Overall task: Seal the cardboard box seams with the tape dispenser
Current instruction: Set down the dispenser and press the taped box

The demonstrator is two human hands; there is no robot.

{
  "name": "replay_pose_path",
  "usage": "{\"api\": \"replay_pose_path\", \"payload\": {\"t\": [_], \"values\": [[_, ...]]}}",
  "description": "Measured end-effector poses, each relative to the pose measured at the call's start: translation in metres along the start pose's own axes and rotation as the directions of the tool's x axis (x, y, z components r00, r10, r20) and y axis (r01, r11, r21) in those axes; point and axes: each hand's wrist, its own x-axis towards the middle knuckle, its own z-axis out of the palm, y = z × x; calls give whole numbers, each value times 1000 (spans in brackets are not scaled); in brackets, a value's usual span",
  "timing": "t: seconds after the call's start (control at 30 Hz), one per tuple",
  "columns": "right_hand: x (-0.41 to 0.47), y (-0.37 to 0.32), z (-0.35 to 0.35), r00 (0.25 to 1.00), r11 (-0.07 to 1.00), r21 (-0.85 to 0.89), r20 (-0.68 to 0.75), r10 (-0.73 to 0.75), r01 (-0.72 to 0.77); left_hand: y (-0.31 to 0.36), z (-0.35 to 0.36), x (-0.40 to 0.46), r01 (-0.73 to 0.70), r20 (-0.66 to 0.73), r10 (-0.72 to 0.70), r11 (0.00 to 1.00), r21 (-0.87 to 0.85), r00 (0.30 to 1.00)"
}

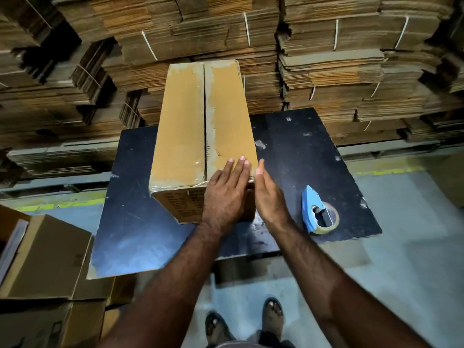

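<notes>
Bundled stacks of flattened cardboard (326,59) fill the background from side to side, some tied with pale strapping, and in front of them stands a dark table (140,222) with a scuffed, speckled top and chipped edges, set on a grey floor (414,247) marked with a yellow line. A long cardboard box (185,136) lies lengthwise on the table, its far end reaching past the table's back edge toward the stacks. Its two top flaps are closed and meet at a dark centre seam running away from the viewer; paler torn patches run beside that seam and round the edges, and glossy clear tape shows along the near edge and near corner. Printed text covers the near end face, too blurred to read. The tape dispenser (319,214), blue with a roll of clear tape in it, rests on the table to the right of the box, well apart from it and untouched. The left hand (226,192) lies flat, palm down, over the near right corner of the box, fingers extended together across the top flap and the heel of the hand over the end face. The right hand (268,194) is open and held edge-on just beside the box's right near corner, fingers straight; whether it touches the cardboard cannot be told. More brown boxes (50,254) sit at lower left, and sandalled feet (251,320) show below.
</notes>
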Motion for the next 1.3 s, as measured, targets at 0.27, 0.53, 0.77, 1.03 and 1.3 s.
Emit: {"api": "replay_pose_path", "payload": {"t": [0.27, 0.53, 0.77, 1.03, 1.3], "values": [[33, -6, 34, 974, 972, 185, -145, 173, -145, -12, -9, -1, -79, 105, 93, 989, -125, 990], [27, -32, 11, 981, 988, -25, -128, 145, -149, -34, -37, -4, -76, 200, 177, 898, -433, 964], [43, -50, 13, 995, 917, -398, -100, -12, -29, -120, -64, 14, 450, 214, -407, 864, -224, 888], [43, -59, 16, 994, 798, -595, -106, 41, -96, -175, -89, -8, 602, 325, -536, 785, -147, 779], [49, -79, 19, 999, 826, -562, -42, 21, -41, -184, -88, 4, 678, 392, -594, 726, -114, 702]]}}
